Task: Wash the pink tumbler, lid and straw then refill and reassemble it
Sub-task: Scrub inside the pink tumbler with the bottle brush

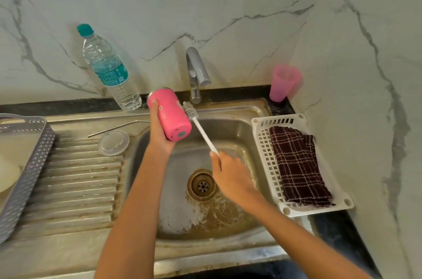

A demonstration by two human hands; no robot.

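My left hand (158, 132) grips the pink tumbler (170, 114) over the sink, tilted so its base faces me. My right hand (228, 172) holds the white handle of a bottle brush (201, 129); its grey bristles touch the tumbler's right side. The clear lid (113, 142) lies flat on the ribbed drainboard at the left. A metal straw (116, 127) lies just behind the lid.
The steel sink (230, 132) has a drain (202, 185) and a grey tap (196, 73), not running. A water bottle (109, 68) stands at the back left, a pink cup (284, 83) back right. White basket (262, 141) with checked cloth (299, 164) at right; grey basket (27, 164) at left.
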